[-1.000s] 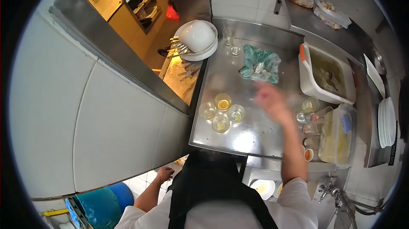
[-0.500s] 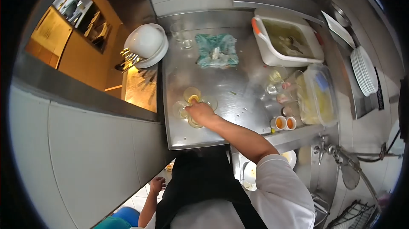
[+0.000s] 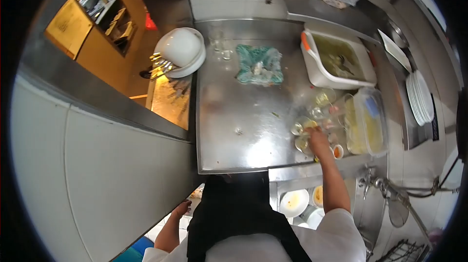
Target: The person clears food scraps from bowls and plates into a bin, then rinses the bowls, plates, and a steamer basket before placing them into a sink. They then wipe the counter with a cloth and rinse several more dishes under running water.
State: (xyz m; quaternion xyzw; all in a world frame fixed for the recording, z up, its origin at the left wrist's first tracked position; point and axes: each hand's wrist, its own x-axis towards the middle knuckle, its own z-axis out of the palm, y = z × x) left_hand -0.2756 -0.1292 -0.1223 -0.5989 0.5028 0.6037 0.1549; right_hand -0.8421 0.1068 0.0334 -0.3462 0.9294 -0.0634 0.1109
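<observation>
My right hand point(image 3: 319, 143) is closed on a cluster of drinking glasses point(image 3: 302, 144) at the right side of the steel counter point(image 3: 234, 101). One of them has something yellow inside. More used glasses point(image 3: 322, 98) stand just beyond the hand, some with scraps in them. Close to its right is a small white cup of orange sauce point(image 3: 338, 152); a second such cup is hidden by the hand. Low at my left side hangs my left hand point(image 3: 183, 208), away from the counter, its fingers loosely apart and nothing visible in them.
A white tub of murky water point(image 3: 312, 69) stands at the back right, with a clear plastic container point(image 3: 366, 123) before it. A green plastic bag point(image 3: 246, 67) lies near the back. Stacked bowls and cutlery point(image 3: 180, 50) sit left; plates point(image 3: 294, 203) lie in the sink below.
My right hand has carried the glasses across the counter from the left side to the right, beside the other glasses. My left hand stays low at my side.
</observation>
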